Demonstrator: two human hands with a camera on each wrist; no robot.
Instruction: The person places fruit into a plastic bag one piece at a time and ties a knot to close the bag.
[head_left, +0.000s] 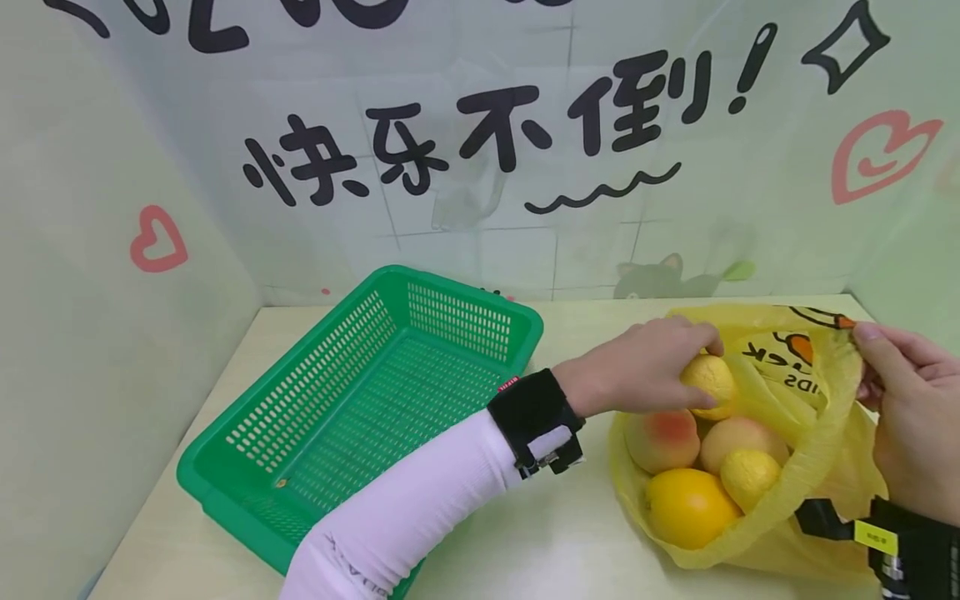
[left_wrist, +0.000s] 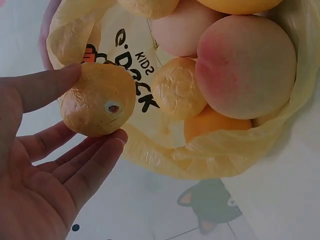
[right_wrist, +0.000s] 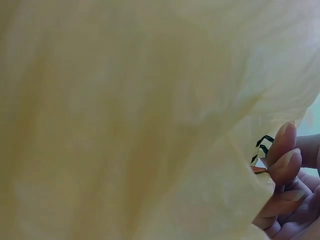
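My left hand (head_left: pixel 651 362) pinches a small yellow fruit (head_left: pixel 711 385) with slightly wrinkled skin, held over the mouth of a yellow plastic bag (head_left: pixel 821 433). In the left wrist view, the thumb and fingertips grip this fruit (left_wrist: pixel 100 100), whose stem scar shows. Inside the bag lie a blushed peach (head_left: pixel 662 439), a paler peach (head_left: pixel 742 442), an orange (head_left: pixel 688 508) and another small yellow fruit (head_left: pixel 750 479). At the bag's upper right edge, my right hand (head_left: pixel 915 400) pinches the plastic and holds the mouth open. The bag's film (right_wrist: pixel 125 120) fills most of the right wrist view.
A green plastic basket (head_left: pixel 247 433) with slotted walls stands on the left of the pale table (head_left: pixel 555 533), its visible floor bare except for a tiny spot. Behind the table hangs a printed curtain (head_left: pixel 480 250) with black characters.
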